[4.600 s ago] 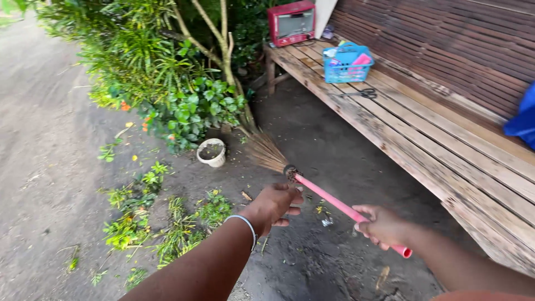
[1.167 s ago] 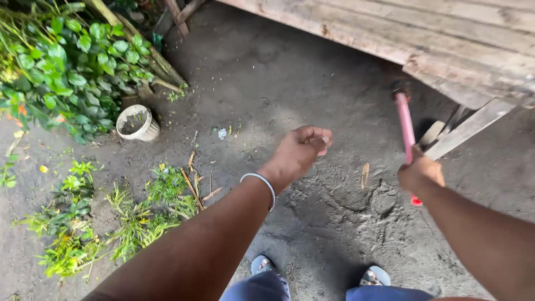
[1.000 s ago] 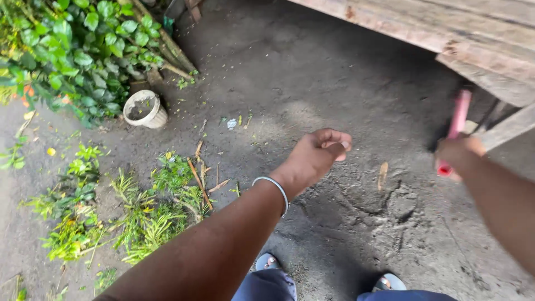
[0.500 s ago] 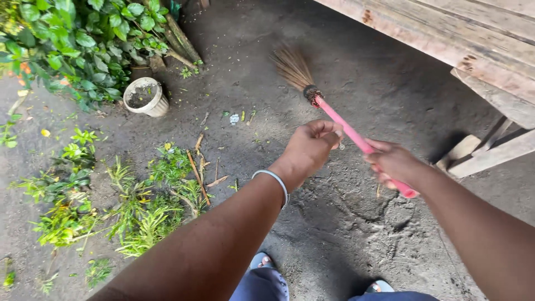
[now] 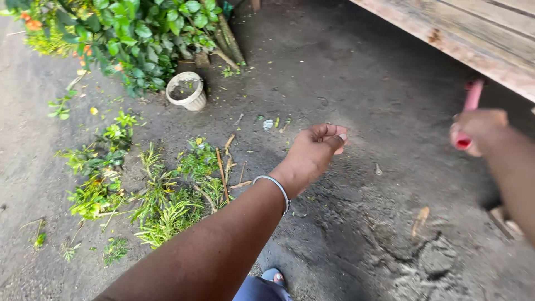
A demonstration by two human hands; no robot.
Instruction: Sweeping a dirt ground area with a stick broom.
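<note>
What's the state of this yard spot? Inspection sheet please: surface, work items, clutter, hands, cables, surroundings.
Surface: dark packed dirt ground, scuffed and cracked at lower right.
Work items: pink broom handle, blurred, its far end hidden under the wooden bench; bristles not in view.
Clutter: pile of cut green plants with dry sticks; small white scrap; dry leaf; white pot holding soil.
Hands: right hand closed around the handle's near end; left hand loosely curled, empty, held above the ground, metal bangle on the wrist.
Cables: nothing seen.
Surroundings: leafy shrub with orange flowers at top left; sandalled toe at the bottom edge.
</note>
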